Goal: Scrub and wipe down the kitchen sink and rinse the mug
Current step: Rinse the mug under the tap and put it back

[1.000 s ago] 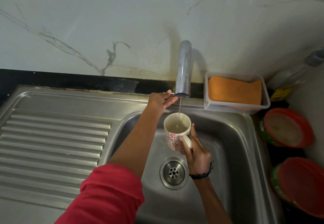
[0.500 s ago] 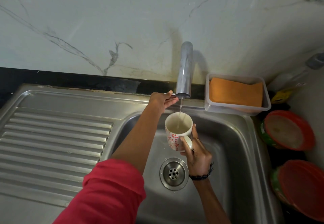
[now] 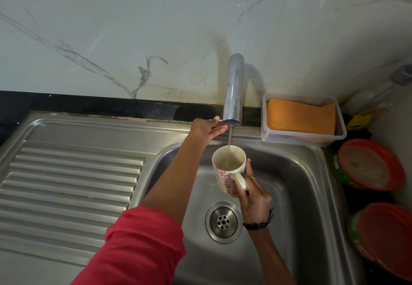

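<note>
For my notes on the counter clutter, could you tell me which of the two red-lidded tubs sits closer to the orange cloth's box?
The farther red-lidded tub, just below the clear box; the other tub sits nearer the camera.

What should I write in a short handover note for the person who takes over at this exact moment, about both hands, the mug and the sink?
Left hand: open, fingers straight, resting on the tap lever beside the tap.
Right hand: grips the mug by its handle, upright over the sink basin, under the spout.
Water: a thin stream runs into the mug, which holds some water.
Orange cloth: in the clear box behind the basin, untouched.
Done: rinsing of the mug has begun.
Left: empty the mug, close the tap, scrub and wipe the sink. I cannot tell whether the sink was already scrubbed.
</note>
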Demonstrator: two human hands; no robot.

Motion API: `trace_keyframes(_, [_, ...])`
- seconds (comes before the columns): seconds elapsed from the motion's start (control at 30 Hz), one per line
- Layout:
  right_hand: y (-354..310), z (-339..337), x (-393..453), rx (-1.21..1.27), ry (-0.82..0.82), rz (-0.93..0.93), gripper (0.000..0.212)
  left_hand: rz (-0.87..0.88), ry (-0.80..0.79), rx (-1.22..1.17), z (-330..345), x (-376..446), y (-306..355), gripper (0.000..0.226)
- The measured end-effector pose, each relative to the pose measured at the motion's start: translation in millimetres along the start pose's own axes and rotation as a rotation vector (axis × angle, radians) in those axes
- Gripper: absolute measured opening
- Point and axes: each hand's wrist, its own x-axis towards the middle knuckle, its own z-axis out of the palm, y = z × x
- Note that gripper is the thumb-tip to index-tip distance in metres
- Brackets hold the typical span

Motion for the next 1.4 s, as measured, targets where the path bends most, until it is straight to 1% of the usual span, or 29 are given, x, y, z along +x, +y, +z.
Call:
trace_keyframes(0.2, [2.1,0.0,1.0,-0.031,-0.014,-0.064,0.052,-0.012,-0.002,-0.057,-0.1,3.7,-1.0,0.028])
trace_keyframes(0.43, [1.9,0.1,1.6,-0.004,-0.026,-0.047,0.05,0.004,-0.016,0.059,-1.6,8.8,-1.4,0.024])
trace_keyframes(0.63, [1.9,1.6,2.2,-0.016,0.005,-0.063,0.05,-0.009,-0.006,-0.004,-0.7,7.2,-2.2,0.025])
trace_keyframes(0.77, [7.0,4.1,0.2,-0.027,-0.012,-0.057,0.046,0.005,-0.008,0.08,-0.9,13.0,-3.1,0.024])
trace_keyframes(0.9, [9.2,5.1,-1.5,-0.03,-0.006,-0.066,0.046,0.022,-0.011,0.086,-0.8,12.9,-3.3,0.023])
trace_keyframes(0.97, [9.0,5.0,-2.0,-0.014,-0.011,-0.06,0.046,0.024,-0.022,0.091,-1.0,11.5,-2.9,0.018])
trace_keyframes(1.03, [6.6,4.0,-2.0,-0.016,0.006,-0.059,0.047,0.024,-0.028,0.095,-0.9,10.8,-2.8,0.012])
trace_keyframes(1.13, [1.9,2.5,-0.9,-0.032,0.04,-0.07,0.048,0.024,-0.045,0.113,-1.7,9.8,-1.6,0.011])
trace_keyframes(1.23, [-1.0,1.0,-0.6,-0.048,0.075,-0.09,0.045,0.014,-0.067,0.143,-4.0,9.3,1.6,0.016])
trace_keyframes(1.4, [-10.6,-0.3,4.3,-0.033,0.135,-0.087,0.055,0.013,-0.073,0.204,-4.4,9.1,4.0,0.023])
